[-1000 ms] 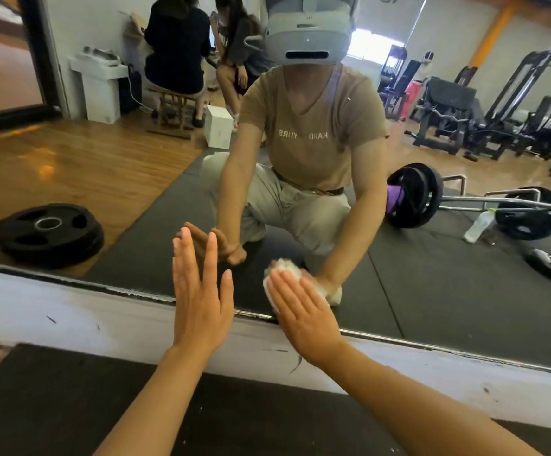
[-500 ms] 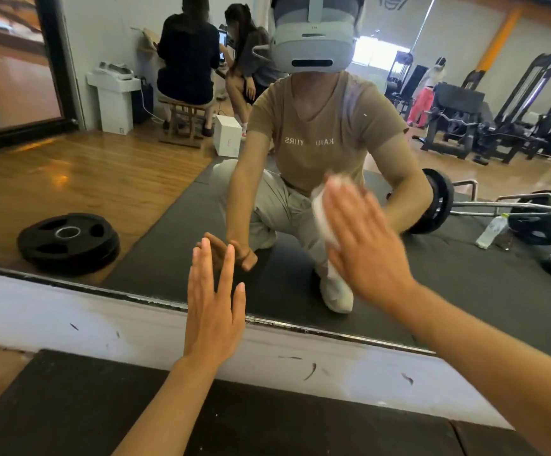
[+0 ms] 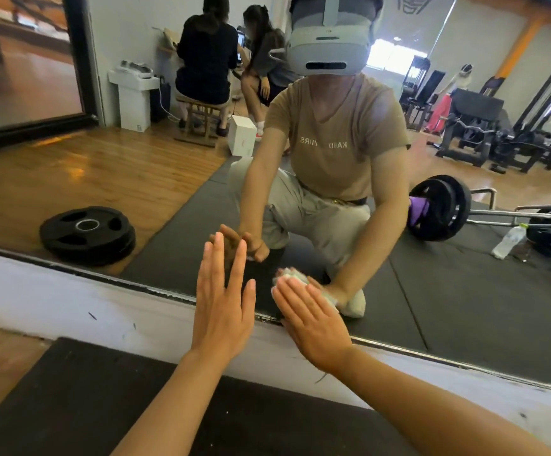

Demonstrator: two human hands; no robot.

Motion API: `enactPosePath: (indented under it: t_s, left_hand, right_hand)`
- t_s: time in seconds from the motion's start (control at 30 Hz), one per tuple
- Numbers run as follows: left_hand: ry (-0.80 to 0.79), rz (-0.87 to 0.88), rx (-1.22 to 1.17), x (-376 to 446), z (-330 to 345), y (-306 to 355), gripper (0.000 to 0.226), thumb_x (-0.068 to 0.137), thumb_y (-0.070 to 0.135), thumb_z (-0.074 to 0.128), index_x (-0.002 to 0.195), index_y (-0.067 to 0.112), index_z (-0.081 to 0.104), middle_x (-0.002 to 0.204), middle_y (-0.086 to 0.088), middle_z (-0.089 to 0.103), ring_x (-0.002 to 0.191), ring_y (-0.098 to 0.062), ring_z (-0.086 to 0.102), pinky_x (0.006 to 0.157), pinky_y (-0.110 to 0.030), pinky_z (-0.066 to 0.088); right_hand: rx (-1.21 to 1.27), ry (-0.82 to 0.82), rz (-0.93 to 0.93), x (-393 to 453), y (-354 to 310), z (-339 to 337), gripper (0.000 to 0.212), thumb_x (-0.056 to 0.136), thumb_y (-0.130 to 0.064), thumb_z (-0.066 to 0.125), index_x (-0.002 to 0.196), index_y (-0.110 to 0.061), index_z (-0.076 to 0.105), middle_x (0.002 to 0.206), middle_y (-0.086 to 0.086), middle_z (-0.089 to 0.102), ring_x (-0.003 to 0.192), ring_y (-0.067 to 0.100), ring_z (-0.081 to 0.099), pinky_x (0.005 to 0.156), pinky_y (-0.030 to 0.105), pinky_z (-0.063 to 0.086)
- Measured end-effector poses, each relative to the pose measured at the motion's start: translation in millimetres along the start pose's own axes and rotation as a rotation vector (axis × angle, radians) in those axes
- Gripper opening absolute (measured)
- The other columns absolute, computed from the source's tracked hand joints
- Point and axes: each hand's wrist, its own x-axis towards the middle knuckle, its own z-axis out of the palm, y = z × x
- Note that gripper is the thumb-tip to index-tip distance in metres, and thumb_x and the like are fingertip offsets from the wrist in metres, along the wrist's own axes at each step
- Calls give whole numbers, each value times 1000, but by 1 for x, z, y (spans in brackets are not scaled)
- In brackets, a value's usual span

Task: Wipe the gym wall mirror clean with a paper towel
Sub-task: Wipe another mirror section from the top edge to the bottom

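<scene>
The gym wall mirror (image 3: 465,307) fills most of the head view, its metal bottom edge running down to the right. My right hand (image 3: 313,319) lies flat with straight fingers, pressing a crumpled white paper towel (image 3: 292,275) against the glass just above that edge. Only the towel's top shows past my fingertips. My left hand (image 3: 223,301) is open, fingers straight and spread, palm toward the mirror's lower edge beside the right hand. Whether it touches the glass I cannot tell.
A white wall strip (image 3: 70,301) runs under the mirror, above a black floor mat (image 3: 86,399). The glass reflects me crouching, a stack of weight plates (image 3: 88,235), a barbell (image 3: 448,209), a water bottle (image 3: 507,241), gym machines and two seated people.
My right hand with the towel swept up the glass, then came back down to the mirror's bottom edge. The left hand stayed where it was, flat and open.
</scene>
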Motion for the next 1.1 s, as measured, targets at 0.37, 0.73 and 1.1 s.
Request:
enactPosePath:
  t_s: [0.37, 0.73, 1.1]
  left_hand:
    - [-63, 110, 215, -1, -12, -31, 65, 102, 36, 30, 161, 17, 9, 167, -15, -9, 155, -30, -3, 119, -53, 18]
    - [-18, 207, 324, 1, -15, -51, 66, 101, 34, 34, 161, 20, 11, 168, -15, 2, 154, -32, 10, 120, -53, 16]
    - [46, 43, 286, 7, -35, -75, 64, 102, 34, 32, 160, 14, 13, 167, -15, 1, 155, -30, 4, 122, -51, 8]
  right_hand:
    - [-25, 205, 118, 75, 63, -75, 85, 85, 0, 52, 157, 0, 7, 166, 17, -2, 153, 26, -10, 126, 42, 0]
    - [147, 426, 316, 121, 22, -58, 70, 95, -16, 59, 153, -6, 22, 161, 19, 18, 153, 34, 6, 124, 52, 10]
    - [-80, -119, -242, 54, -30, 13, 88, 93, -30, 62, 160, -13, 7, 166, 11, -7, 154, 29, -8, 124, 43, -10]
